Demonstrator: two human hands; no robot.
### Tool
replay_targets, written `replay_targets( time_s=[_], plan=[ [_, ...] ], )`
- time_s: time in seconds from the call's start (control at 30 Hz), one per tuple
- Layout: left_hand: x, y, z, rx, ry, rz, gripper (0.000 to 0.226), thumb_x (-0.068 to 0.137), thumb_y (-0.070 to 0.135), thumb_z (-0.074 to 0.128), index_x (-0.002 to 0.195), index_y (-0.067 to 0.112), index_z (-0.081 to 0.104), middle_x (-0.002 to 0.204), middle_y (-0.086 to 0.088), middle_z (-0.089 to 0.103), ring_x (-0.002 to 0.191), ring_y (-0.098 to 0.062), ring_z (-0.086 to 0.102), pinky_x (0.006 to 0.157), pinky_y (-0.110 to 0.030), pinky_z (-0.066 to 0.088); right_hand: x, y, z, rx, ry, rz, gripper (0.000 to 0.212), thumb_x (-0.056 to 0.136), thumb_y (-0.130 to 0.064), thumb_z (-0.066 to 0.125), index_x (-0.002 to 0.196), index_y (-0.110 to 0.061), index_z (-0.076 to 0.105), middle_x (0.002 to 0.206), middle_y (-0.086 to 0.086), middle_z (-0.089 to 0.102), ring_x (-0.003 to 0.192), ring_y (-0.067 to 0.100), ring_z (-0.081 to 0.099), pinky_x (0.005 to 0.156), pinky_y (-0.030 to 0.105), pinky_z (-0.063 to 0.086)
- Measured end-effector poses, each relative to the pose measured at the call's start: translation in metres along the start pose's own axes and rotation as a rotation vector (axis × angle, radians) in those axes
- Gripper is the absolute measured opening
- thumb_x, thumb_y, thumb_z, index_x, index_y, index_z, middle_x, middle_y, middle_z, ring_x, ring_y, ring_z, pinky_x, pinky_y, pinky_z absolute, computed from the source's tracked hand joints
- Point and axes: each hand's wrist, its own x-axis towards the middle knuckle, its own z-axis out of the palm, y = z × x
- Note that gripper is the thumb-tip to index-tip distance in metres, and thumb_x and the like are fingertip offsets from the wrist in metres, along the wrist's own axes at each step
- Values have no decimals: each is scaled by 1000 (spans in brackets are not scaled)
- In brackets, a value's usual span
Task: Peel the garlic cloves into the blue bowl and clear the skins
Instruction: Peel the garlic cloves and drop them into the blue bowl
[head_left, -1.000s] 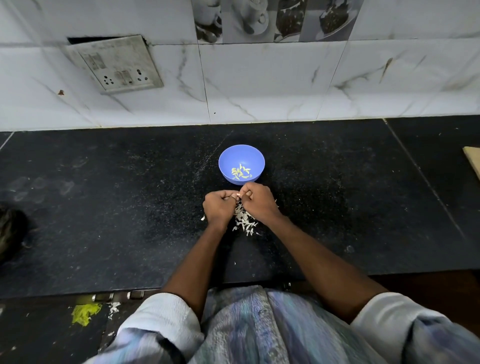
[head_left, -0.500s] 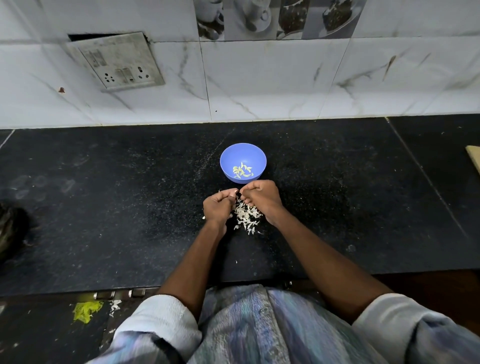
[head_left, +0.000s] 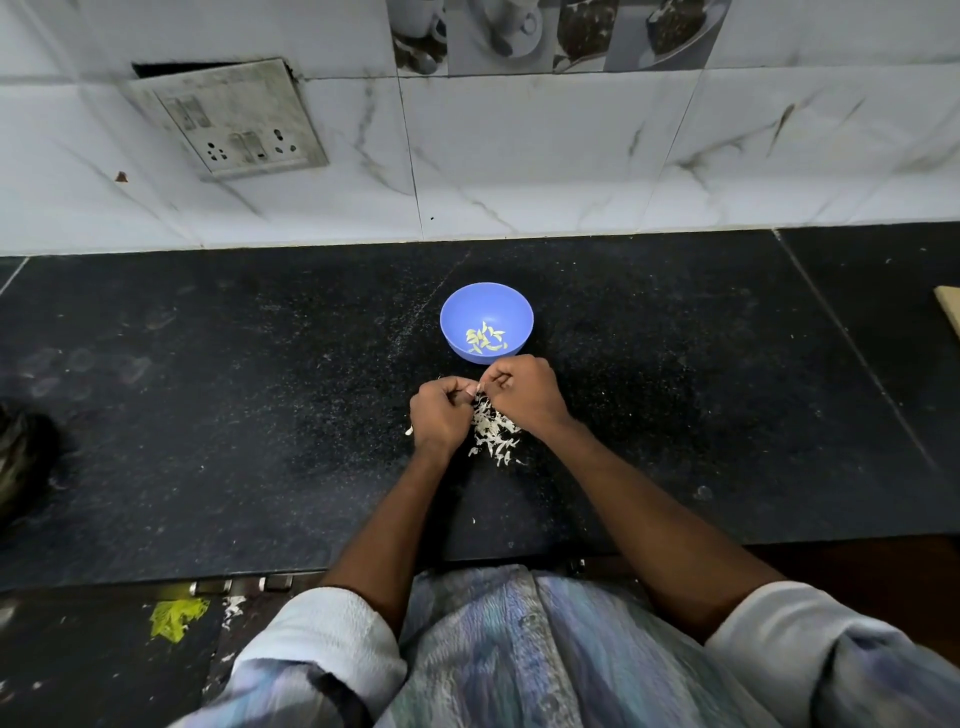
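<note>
A blue bowl (head_left: 457, 312) stands on the black counter and holds several peeled garlic cloves (head_left: 484, 339). Just in front of it my left hand (head_left: 439, 415) and my right hand (head_left: 522, 392) meet, fingers curled. Between their fingertips they pinch a small pale garlic clove (head_left: 476, 392), mostly hidden. A heap of white garlic skins (head_left: 496, 434) lies on the counter under and between my hands. One loose skin (head_left: 409, 429) lies left of my left hand.
The black stone counter (head_left: 260, 415) runs to a white tiled wall with a socket plate (head_left: 228, 122). A dark object (head_left: 21, 452) sits at the far left edge. A wooden board corner (head_left: 948, 309) shows at the right. Yellow scrap (head_left: 174, 618) lies below the counter edge.
Both hands have shifted slightly toward the bowl while working the clove; the skin heap below them is more exposed. The bowl has not moved.
</note>
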Motion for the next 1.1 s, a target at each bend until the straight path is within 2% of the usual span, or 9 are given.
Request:
replay_targets(
  time_s=[0.17,0.43,0.57,0.67,0.8,0.93,1.1],
  plan=[
    [0,-1,0,16,16,7,15,96,8,71,94,16,84,93,5,80,86,-10,72,80,-23,53,-1,1,-3,-66,-35,-31,7,80,-17,69,78,-22,75,68,-11,71,67,5,67,69,35,60],
    [-1,-8,3,-143,19,-32,8,97,14,74,98,16,82,92,5,81,86,-10,75,84,-28,59,-1,2,-3,-32,-70,-27,9,82,-14,72,79,-20,78,70,-10,73,68,4,68,72,34,61],
    [-4,-9,5,-344,-9,-108,11,97,9,73,102,16,80,89,0,80,73,-2,69,71,-21,55,-1,2,-4,-25,-102,-23,9,81,-15,73,77,-20,79,70,-11,74,69,3,69,72,34,62],
    [-5,-9,6,-380,-5,-153,13,98,6,72,107,9,80,86,-2,79,67,1,65,66,-17,52,-2,4,-4,-16,-116,-20,9,81,-15,72,78,-20,79,69,-11,74,68,3,69,71,35,62],
    [-4,-3,6,-416,-13,-166,13,96,3,73,106,8,80,88,-5,81,75,-7,69,73,-24,59,-2,5,-5,29,-115,-23,9,83,-20,76,76,-18,79,66,-9,73,65,6,70,68,34,61],
    [-3,1,6,-458,9,-205,14,96,3,72,107,5,80,89,-6,81,77,-12,70,79,-31,61,-2,6,-9,213,-154,58,7,85,-12,76,80,-15,80,68,1,75,66,17,74,68,36,63],
    [-2,0,9,-465,18,-244,13,94,4,72,103,8,81,90,-7,81,80,-15,70,87,-40,61,-3,6,-12,252,-166,78,6,88,-8,76,85,-11,80,71,4,76,64,13,72,68,31,62]
  ],
)
